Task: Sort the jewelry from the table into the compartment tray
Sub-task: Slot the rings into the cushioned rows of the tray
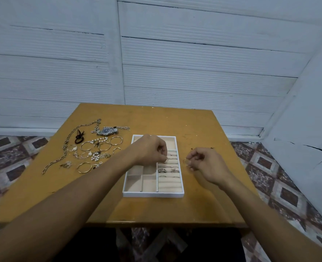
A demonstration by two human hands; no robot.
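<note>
Pinching a small ring point(165, 160) between thumb and fingertips, the left grip point(150, 150) sits over the compartment tray point(152, 194) at frame centre. The ring is above the padded ring rolls point(168, 183) in the tray's right-hand column; whether it touches a roll cannot be determined. The right grip point(203, 161) pinches a second ring point(186, 162) just beside the tray's right rim, above the counter point(175, 210).

Orientation: the tray is rectangular, with its long axis running from the bottom of the frame toward the top and leaning slightly left at the top. The rolls lie across that axis. Two seated rings point(168, 170) occupy a slot at mid-column.

Unsorted items lie at centre left of the frame: a long chain point(67, 146) running diagonally, a watch point(108, 131) above the pile, a black hair tie point(79, 138), several hoops point(84, 167) and a pearl cluster point(96, 156).

Obscured areas: the left grip covers the tray's upper-left compartments. Fingers hide part of each held ring. The smaller pieces in the pile overlap and cannot be separated by eye. Both forearms are cut off by the bottom frame edge.

Edges and working room: a band of bare counter lies between the tray's lower rim and the counter's lower edge. More bare surface extends right of the tray to the counter's right edge, with a patterned floor point(269, 176) beyond. The nearest hoops lie just beside the tray's upper-left corner.
</note>
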